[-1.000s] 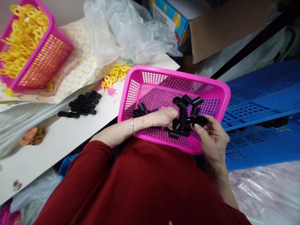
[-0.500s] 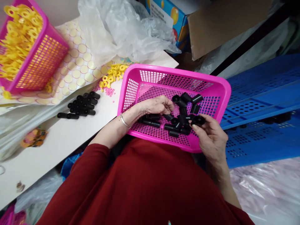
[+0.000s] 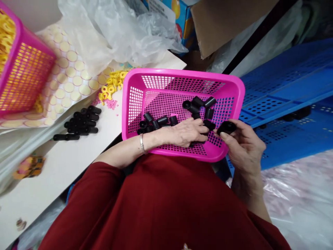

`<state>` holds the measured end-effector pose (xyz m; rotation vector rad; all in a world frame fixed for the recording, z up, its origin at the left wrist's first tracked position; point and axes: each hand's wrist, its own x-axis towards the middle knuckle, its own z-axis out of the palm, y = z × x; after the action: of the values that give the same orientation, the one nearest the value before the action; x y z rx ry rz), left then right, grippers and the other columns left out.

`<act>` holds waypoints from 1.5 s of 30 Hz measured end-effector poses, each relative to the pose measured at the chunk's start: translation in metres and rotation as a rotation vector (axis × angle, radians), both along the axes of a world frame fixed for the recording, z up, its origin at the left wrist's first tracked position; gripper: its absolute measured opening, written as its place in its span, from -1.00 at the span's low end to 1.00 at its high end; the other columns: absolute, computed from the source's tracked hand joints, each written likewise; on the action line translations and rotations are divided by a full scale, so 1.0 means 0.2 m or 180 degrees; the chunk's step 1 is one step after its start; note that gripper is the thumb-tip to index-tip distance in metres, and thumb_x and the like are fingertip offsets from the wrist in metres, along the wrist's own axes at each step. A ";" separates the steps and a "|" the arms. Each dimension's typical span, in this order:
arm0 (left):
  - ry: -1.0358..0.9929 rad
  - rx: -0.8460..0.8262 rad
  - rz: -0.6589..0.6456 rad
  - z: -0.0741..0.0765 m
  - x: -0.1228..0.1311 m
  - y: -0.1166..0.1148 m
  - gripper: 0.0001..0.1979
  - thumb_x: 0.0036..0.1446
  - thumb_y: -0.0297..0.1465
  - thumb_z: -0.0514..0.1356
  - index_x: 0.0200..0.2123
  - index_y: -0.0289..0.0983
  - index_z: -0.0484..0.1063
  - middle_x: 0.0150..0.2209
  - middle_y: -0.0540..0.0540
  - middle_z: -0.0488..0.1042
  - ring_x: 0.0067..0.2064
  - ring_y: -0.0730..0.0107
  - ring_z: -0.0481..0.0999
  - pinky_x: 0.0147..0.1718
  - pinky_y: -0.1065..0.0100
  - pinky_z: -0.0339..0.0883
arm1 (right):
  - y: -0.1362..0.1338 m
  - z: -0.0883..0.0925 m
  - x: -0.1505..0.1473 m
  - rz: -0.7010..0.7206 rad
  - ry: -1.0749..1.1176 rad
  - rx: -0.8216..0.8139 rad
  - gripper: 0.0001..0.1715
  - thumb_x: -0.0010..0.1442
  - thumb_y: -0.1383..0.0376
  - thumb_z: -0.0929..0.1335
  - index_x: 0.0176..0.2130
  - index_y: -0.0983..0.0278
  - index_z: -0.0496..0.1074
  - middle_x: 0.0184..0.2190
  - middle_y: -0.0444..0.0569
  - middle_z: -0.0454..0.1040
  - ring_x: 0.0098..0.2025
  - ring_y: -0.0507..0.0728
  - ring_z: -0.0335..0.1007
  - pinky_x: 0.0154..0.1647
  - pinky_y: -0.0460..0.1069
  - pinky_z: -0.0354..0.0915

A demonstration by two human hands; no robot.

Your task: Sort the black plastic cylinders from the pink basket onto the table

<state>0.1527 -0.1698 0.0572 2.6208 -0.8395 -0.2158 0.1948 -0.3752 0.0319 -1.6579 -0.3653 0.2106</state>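
Observation:
A pink plastic basket (image 3: 182, 71) sits in front of my body with several short black tubes (image 3: 199, 101) lying loose inside. My left hand (image 3: 182, 133) is down in the basket, palm over the tubes. Its fingers are stretched out and a little apart, touching tubes near the right side; the pieces under the palm are hidden. At the basket's right rim, my right hand (image 3: 246, 146) pinches a black tube (image 3: 227, 127) between thumb and fingers, its open end facing up.
On the white table (image 3: 104, 137) at left lies a pile of black tubes (image 3: 82, 121), beside yellow ring pieces (image 3: 112, 84) and pink beads (image 3: 111, 103). A pink basket of yellow pieces (image 3: 33, 69) stands far left. Clear plastic bags (image 3: 117, 31) lie behind; blue perforated crates (image 3: 286, 100) stand right.
My left hand has moved right across the basket, and tubes at its left side now show. My right hand has shifted slightly right, still holding its tube. The view has swung a little right.

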 end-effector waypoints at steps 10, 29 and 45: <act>0.0169 0.1461 0.0650 0.05 0.02 0.21 -0.81 0.07 -0.62 0.11 -0.37 -0.40 0.54 -0.25 -0.25 0.47 -0.01 0.04 0.33 -0.12 0.10 0.18 | 0.01 0.01 0.00 -0.0069 0.0113 0.0275 -0.55 0.05 0.22 0.52 -0.04 0.09 0.50 -0.26 -0.16 0.61 -0.29 0.10 0.61 -0.12 0.09 0.55; 0.1245 -0.3418 0.1989 -0.03 -0.07 0.15 -0.64 0.02 -0.35 0.34 -0.08 -0.29 0.49 -0.15 -0.09 0.49 -0.16 0.35 0.46 -0.11 0.25 0.35 | 0.09 0.04 -0.04 0.0539 -0.0295 -0.0339 -0.63 0.11 0.26 0.46 -0.04 0.16 0.46 -0.15 -0.06 0.50 -0.12 0.12 0.50 -0.05 0.10 0.48; 0.2403 -0.5740 0.3138 0.00 -0.17 0.08 -0.68 -0.12 -0.51 0.40 -0.24 -0.32 0.45 -0.31 -0.01 0.55 -0.32 0.53 0.56 -0.23 0.45 0.49 | 0.23 0.15 -0.09 0.0919 -0.1620 -0.1090 -0.69 0.19 0.25 0.41 -0.03 0.17 0.46 -0.23 -0.05 0.49 -0.24 0.12 0.46 -0.22 0.04 0.44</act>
<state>0.1187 -0.1542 0.0563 0.7982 0.4942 -0.0548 0.1773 -0.3284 0.0622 -1.9857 -1.0018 0.0622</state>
